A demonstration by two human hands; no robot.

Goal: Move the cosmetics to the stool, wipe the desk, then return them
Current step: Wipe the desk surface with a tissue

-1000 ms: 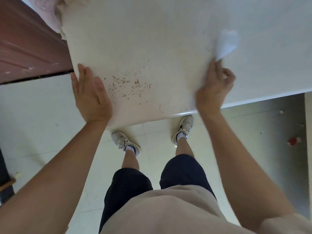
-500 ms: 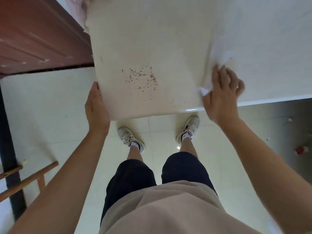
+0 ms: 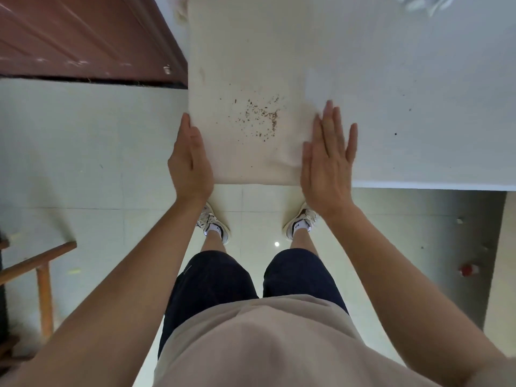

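Note:
The white desk [image 3: 405, 65] fills the upper right of the head view, with a patch of brown crumbs [image 3: 259, 118] near its front left corner. My left hand [image 3: 190, 160] lies flat against the desk's left edge, fingers straight. My right hand [image 3: 328, 152] presses flat on the desktop just right of the crumbs, fingers straight and together, holding nothing. A crumpled white tissue [image 3: 424, 4] lies on the desk at the top edge of the view, far from both hands. No cosmetics are in view.
A dark red wooden door [image 3: 83, 37] stands at the upper left beside the desk. A wooden stool frame [image 3: 39, 269] shows at the lower left. A small red and white item [image 3: 469, 269] lies on the tiled floor at the right.
My right hand let go of the white tissue and moved left, flattening beside the crumbs. My left hand slid off the desktop to its left edge. The crumbs are pushed into a tighter patch.

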